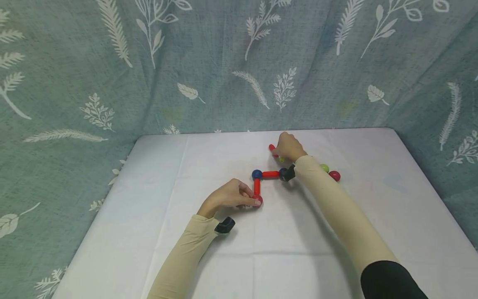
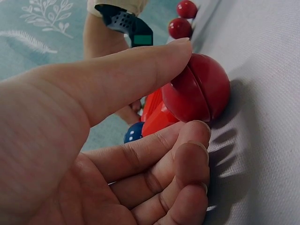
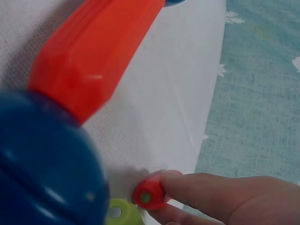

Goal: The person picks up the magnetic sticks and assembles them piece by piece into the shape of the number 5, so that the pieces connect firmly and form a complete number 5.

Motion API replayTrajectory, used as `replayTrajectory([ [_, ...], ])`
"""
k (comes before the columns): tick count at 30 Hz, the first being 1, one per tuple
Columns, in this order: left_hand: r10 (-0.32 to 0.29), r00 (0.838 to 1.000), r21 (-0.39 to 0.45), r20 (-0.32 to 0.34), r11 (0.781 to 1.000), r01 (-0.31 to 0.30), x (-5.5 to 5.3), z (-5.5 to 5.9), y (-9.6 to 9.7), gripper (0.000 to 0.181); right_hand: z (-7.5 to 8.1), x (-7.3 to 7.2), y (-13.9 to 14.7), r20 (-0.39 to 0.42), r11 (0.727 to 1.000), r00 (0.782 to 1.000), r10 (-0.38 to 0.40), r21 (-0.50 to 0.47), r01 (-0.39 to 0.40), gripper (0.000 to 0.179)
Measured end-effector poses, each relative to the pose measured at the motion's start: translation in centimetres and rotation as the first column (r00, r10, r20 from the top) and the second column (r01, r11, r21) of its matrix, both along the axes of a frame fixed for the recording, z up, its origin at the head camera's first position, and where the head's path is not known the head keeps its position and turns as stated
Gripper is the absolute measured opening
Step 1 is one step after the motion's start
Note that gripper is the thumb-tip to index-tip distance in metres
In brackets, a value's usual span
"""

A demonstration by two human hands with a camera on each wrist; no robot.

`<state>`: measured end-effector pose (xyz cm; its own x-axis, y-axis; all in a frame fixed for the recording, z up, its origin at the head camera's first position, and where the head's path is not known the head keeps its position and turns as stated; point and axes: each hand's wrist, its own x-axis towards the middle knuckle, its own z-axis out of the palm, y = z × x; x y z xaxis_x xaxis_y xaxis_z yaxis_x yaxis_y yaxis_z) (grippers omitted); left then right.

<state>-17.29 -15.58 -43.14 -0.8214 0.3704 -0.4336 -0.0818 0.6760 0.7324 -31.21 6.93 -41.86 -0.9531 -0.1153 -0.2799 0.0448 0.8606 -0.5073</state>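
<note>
At the centre of the table, in the head view, my left hand [image 1: 231,194] pinches a red ball [image 2: 208,84] between thumb and index finger. From that ball a red rod [image 1: 257,187] runs to a blue ball [image 1: 257,174]. A second red rod [image 1: 270,174] joins it to another blue ball [image 1: 282,172], partly covered by the right wrist's black camera. Farther back, my right hand [image 1: 289,146] pinches a loose red rod [image 3: 149,194] with a green spot on its end. Beside that rod lies a lime-green piece [image 3: 124,213], cut off in the right wrist view.
Right of the right forearm lie a lime-green ball [image 1: 325,167] and a dark red ball [image 1: 334,176], and the left wrist view shows two red balls [image 2: 180,28] there. A white cloth covers the table [image 1: 209,158]. Behind it hangs a leaf-patterned green curtain [image 1: 216,66].
</note>
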Motion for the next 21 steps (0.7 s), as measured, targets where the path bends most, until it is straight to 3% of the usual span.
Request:
replayTrajectory([
  [8, -0.002, 1.000, -0.005, -0.004, 1.000, 0.002, 0.0, 0.0, 0.1, 0.029, 0.7, 0.2, 0.2, 0.005, 0.998, 1.000, 0.012, -0.056, -0.012, 0.015],
  [21, 0.009, 1.000, -0.030, 0.011, 1.000, -0.008, 0.0, 0.1, 0.2, 0.030, 3.3, 2.1, 0.9, 0.030, 0.991, 0.998, 0.063, -0.123, -0.059, 0.031],
])
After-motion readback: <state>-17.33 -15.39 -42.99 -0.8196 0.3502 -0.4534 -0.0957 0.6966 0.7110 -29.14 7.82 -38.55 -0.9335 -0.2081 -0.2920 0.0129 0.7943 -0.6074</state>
